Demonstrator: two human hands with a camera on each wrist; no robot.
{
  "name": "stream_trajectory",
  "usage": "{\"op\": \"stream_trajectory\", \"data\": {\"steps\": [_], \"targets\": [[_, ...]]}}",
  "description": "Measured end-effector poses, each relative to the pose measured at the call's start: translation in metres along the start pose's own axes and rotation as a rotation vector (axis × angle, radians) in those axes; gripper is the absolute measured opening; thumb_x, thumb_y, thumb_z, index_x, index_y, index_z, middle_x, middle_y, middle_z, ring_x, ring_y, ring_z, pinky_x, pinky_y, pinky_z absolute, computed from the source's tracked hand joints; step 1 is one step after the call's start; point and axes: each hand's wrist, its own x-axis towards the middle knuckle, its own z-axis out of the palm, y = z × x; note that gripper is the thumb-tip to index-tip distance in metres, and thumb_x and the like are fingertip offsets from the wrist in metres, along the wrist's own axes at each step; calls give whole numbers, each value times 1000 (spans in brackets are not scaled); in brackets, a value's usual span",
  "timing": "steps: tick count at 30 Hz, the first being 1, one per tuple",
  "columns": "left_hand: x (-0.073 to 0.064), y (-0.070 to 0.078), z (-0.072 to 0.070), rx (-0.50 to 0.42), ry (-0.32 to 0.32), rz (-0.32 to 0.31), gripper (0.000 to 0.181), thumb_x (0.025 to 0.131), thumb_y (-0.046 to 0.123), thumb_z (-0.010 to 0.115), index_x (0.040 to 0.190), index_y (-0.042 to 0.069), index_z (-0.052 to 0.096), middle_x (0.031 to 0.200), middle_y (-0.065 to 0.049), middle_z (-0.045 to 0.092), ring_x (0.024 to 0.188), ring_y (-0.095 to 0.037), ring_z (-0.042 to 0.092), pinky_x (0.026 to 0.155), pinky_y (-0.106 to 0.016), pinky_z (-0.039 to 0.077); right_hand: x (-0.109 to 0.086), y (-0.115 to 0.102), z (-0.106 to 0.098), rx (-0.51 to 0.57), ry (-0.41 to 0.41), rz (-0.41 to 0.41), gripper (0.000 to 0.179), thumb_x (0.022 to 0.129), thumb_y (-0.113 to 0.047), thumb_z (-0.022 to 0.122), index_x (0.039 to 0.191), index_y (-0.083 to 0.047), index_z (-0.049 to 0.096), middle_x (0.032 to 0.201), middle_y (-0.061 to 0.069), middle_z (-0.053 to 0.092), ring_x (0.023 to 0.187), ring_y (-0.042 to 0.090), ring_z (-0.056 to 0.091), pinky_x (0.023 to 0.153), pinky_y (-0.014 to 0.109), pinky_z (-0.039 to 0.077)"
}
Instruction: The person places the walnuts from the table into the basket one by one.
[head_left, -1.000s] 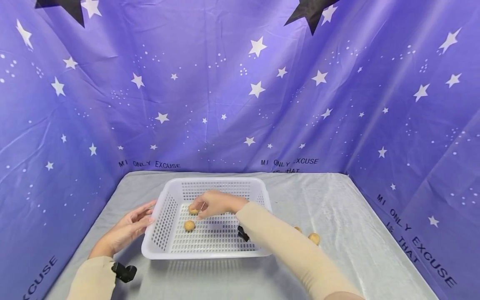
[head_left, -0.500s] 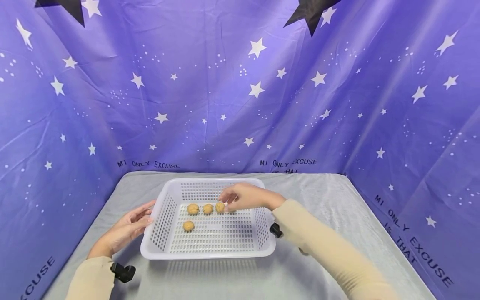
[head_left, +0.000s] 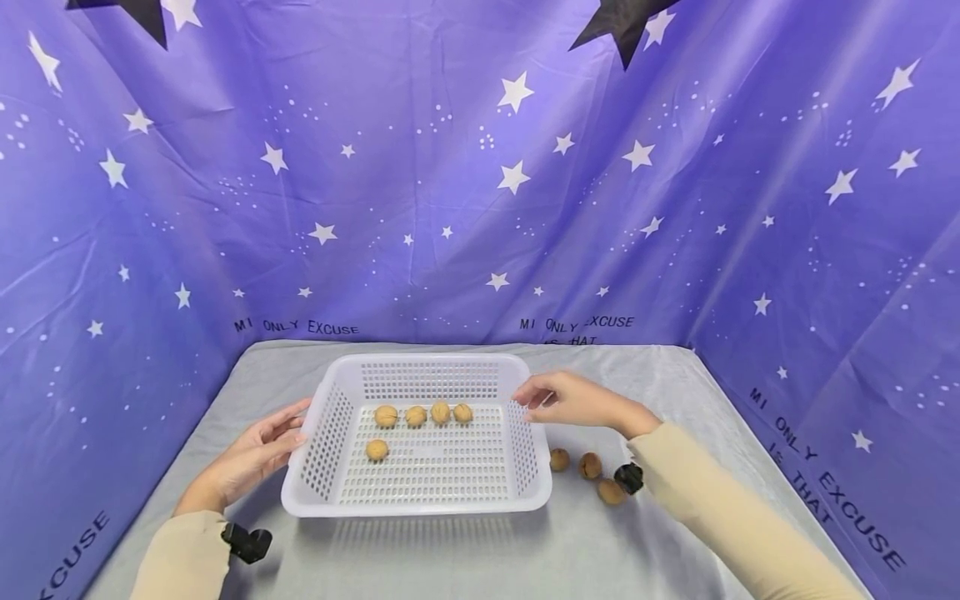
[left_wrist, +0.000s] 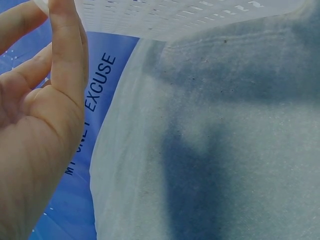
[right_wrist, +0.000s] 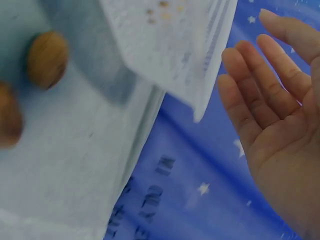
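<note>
A white plastic basket (head_left: 416,510) with slotted walls sits on the table. Inside it, several walnuts (head_left: 416,417) form a row toward the back, and a single walnut (head_left: 377,450) lies in front of the row's left end. My left hand (head_left: 251,458) grips the basket's left rim; in the left wrist view its fingertips meet the rim at the top edge. Near the right rim hovers my right hand (head_left: 577,403), fingers loosely bent and holding nothing, as its bare palm (right_wrist: 280,135) in the right wrist view confirms.
Three walnuts (head_left: 590,466) lie on the grey cloth (head_left: 420,558) to the right of the basket, below my right wrist. A purple star-printed curtain (head_left: 420,208) encloses the table at the back and both sides.
My right hand has moved rightward from inside the basket to its right rim. More walnuts now stand in the back row, left there one after another. The left hand stays put.
</note>
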Motion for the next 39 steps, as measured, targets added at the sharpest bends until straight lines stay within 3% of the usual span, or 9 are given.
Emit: {"op": "stream_trajectory", "data": {"steps": [8,13,18,27,31,39], "targets": [[-1,3,2,18,20,-20,63,104,-1,48,158,-4,16,135,-6,57,116,-17,61,96,-32,52,-30,37,0,27,85,9,24,95,-15,69,116,-2,68,110,11,70,100,21,66,91,37,55],[0,2,2,21,17,-13,62,104,-1,47,157,-4,15,135,-8,57,115,-17,61,95,-32,53,-44,69,13,51,96,72,23,94,-13,70,114,-1,66,108,14,69,99,23,66,92,39,54],[-1,2,2,25,12,-15,62,104,0,47,158,-4,15,135,-8,56,115,-17,61,94,-32,53,-51,90,30,67,76,137,31,91,-22,76,113,-1,68,108,11,70,97,24,66,88,35,55],[-1,1,2,16,14,-7,62,104,-1,47,157,-4,16,136,-8,57,116,-17,61,95,-32,53,-50,96,45,56,5,152,30,86,-28,81,107,-9,72,99,-3,70,86,12,65,78,28,54],[-1,1,2,14,6,0,62,104,-2,46,157,-5,16,135,-8,57,115,-17,61,95,-32,53,-49,94,47,66,-4,134,27,87,-24,80,106,-7,73,92,-2,70,83,12,65,76,27,55],[-1,2,3,18,17,-14,63,104,-1,47,157,-5,15,135,-9,56,115,-17,61,95,-32,53,-48,90,42,36,3,158,28,88,-25,79,110,-8,73,96,-3,71,86,14,66,78,28,55]]}}
